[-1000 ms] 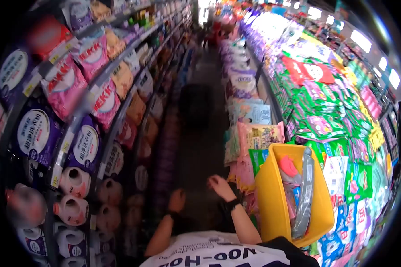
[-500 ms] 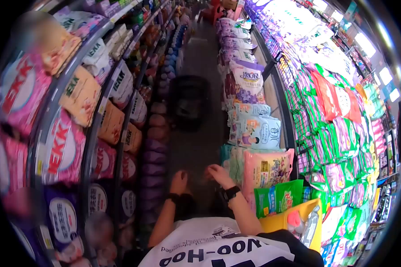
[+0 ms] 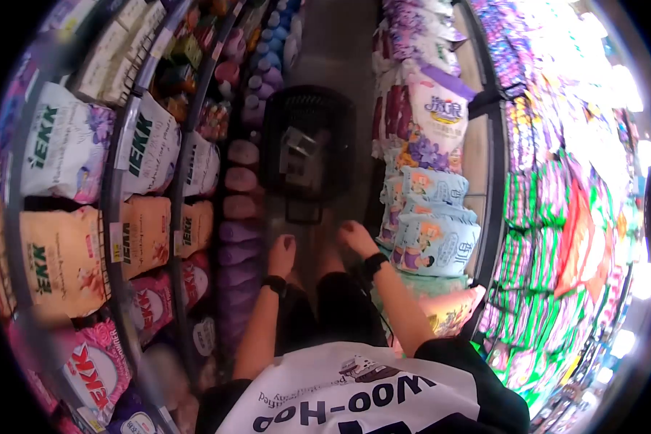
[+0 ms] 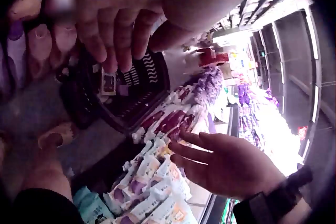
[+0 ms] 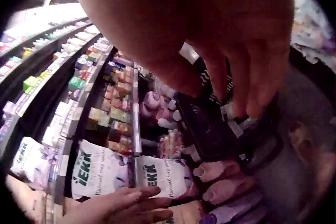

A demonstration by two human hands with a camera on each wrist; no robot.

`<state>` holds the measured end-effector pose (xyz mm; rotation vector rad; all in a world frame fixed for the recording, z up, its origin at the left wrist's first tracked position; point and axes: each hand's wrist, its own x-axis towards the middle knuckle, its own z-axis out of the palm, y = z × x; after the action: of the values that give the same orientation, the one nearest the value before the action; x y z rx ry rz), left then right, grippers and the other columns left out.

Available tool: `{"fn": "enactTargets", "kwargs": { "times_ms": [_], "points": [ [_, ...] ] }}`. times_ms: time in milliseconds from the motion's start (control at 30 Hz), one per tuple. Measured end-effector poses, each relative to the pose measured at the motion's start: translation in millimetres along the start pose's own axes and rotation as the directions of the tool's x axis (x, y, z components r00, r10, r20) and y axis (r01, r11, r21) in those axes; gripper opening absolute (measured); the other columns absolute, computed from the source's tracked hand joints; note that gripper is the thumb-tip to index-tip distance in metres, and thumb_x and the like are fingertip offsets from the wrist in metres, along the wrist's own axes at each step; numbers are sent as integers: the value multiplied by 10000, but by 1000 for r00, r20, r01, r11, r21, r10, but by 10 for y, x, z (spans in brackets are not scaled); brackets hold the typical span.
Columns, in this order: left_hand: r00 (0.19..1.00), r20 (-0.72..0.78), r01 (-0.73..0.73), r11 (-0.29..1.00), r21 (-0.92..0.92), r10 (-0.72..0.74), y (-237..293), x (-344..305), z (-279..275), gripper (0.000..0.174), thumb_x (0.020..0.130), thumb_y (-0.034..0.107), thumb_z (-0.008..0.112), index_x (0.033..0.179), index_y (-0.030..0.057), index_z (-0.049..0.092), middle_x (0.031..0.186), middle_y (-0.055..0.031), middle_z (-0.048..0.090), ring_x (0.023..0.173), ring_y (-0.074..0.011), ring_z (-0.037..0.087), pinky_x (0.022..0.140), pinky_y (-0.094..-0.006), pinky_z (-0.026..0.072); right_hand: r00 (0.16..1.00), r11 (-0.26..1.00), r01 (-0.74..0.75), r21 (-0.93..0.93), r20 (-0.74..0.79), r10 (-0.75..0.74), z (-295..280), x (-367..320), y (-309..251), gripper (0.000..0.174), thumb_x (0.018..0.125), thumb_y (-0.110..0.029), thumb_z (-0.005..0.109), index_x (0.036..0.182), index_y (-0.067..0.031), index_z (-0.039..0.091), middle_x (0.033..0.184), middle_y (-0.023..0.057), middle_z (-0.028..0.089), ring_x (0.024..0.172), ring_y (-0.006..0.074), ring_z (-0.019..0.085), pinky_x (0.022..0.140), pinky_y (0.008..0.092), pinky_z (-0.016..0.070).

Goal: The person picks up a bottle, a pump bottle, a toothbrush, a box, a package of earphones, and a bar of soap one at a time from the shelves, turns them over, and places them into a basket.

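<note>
Both hands are empty, held low in front of the body with loose fingers. My left hand [image 3: 283, 253] is on the aisle's left side, near purple bottles [image 3: 239, 253]. The right hand [image 3: 356, 239] hovers opposite, beside light-blue printed bags [image 3: 435, 242]. Just ahead of both, a black shopping basket [image 3: 271, 173] stands on the floor with its handle [image 3: 304, 217] towards me. Inside lies a small pale package [image 3: 300, 141]. In the left wrist view, the left hand's fingers [image 4: 107, 40] overlap the basket, hanging down, while the right hand [image 4: 231, 163] is seen with fingers extended.
Shelves on the left carry white IEKK bags [image 3: 66, 145], orange bags [image 3: 61, 257] and pink bags [image 3: 98, 365]. White-and-purple bags [image 3: 441, 119] stand in a row along the right side, below a rack of green and pink packs [image 3: 535, 253]. Dark floor [image 3: 333, 36] runs ahead between them.
I have moved forward along the aisle and the view tilts further down. The basket is now much closer. The yellow bin on the right has left the view. Both hands stay empty.
</note>
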<state>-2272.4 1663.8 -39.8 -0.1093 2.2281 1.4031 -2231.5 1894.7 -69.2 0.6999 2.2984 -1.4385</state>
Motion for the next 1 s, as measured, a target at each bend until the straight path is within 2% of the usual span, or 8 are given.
{"fn": "enactTargets", "kwargs": {
  "times_ms": [200, 467, 600, 667, 733, 833, 900, 1000],
  "points": [
    [978, -12, 206, 978, -13, -206, -193, 976, 403, 213, 860, 179, 511, 987, 14, 560, 897, -110, 618, 830, -217, 589, 734, -308, 454, 994, 954, -110, -281, -59, 97, -143, 1516, -145, 410, 705, -216, 624, 1045, -15, 514, 1008, 186, 579, 935, 375, 544, 800, 417, 448],
    [955, 19, 298, 954, -42, -297, -823, 2563, 946, 264, 845, 224, 501, 1010, 25, 551, 882, -135, 626, 823, -235, 604, 715, -322, 455, 976, 779, -21, -627, 157, 154, 345, 3237, 294, 507, 720, -150, 641, 1127, 50, 416, 1121, 216, 479, 1049, 350, 478, 827, 418, 454],
    [827, 238, 551, 819, -161, -509, -1048, 3566, 1155, 414, 873, 280, 509, 1179, 4, 471, 1000, -100, 579, 910, -203, 536, 812, -295, 405, 1000, 753, 15, -658, 10, -11, 829, 4204, 788, 467, 720, -174, 597, 1101, 35, 426, 1075, 227, 506, 972, 370, 514, 831, 421, 435],
    [826, 219, 560, 802, -209, -519, -1375, 4033, 1360, 436, 882, 314, 483, 1202, 19, 449, 1067, -119, 552, 965, -221, 515, 836, -338, 396, 977, 745, -72, -663, 105, 188, 957, 4752, 904, 528, 727, -186, 602, 1165, 43, 418, 1127, 239, 487, 988, 371, 513, 842, 404, 436],
    [911, 72, 412, 892, -185, -406, -1599, 4428, 1559, 321, 794, 232, 482, 968, -22, 571, 955, -254, 571, 893, -366, 558, 757, -418, 424, 941, 47, 325, -945, 328, 87, 1292, 5242, 1352, 512, 792, -272, 589, 1201, -4, 439, 1247, 175, 445, 1109, 310, 468, 813, 448, 461],
    [937, 251, 184, 955, 231, -242, -2331, 4990, 1804, 331, 781, 215, 487, 991, -29, 566, 1003, -258, 553, 940, -379, 533, 782, -394, 419, 987, 672, 122, -730, 160, -6, 1353, 5755, 1901, 580, 750, -291, 603, 1196, 36, 426, 1137, 240, 500, 1037, 350, 509, 853, 434, 423],
    [841, 247, 487, 872, 40, -481, -2375, 5212, 1964, 341, 765, 224, 504, 979, -32, 575, 1032, -213, 554, 950, -338, 521, 808, -368, 399, 943, 333, 327, -885, 326, -59, 1301, 5773, 1828, 572, 764, -334, 591, 1182, 31, 449, 1129, 236, 515, 1027, 343, 522, 842, 430, 429],
    [787, 346, 565, 822, -74, -510, -2280, 5205, 1906, 381, 759, 255, 525, 1034, -9, 533, 1078, -189, 514, 972, -322, 487, 836, -393, 373, 946, 442, 173, -880, 274, 176, 1500, 5567, 1912, 583, 748, -344, 620, 1164, 33, 463, 1091, 226, 543, 966, 337, 552, 816, 405, 443]
  ]
}}
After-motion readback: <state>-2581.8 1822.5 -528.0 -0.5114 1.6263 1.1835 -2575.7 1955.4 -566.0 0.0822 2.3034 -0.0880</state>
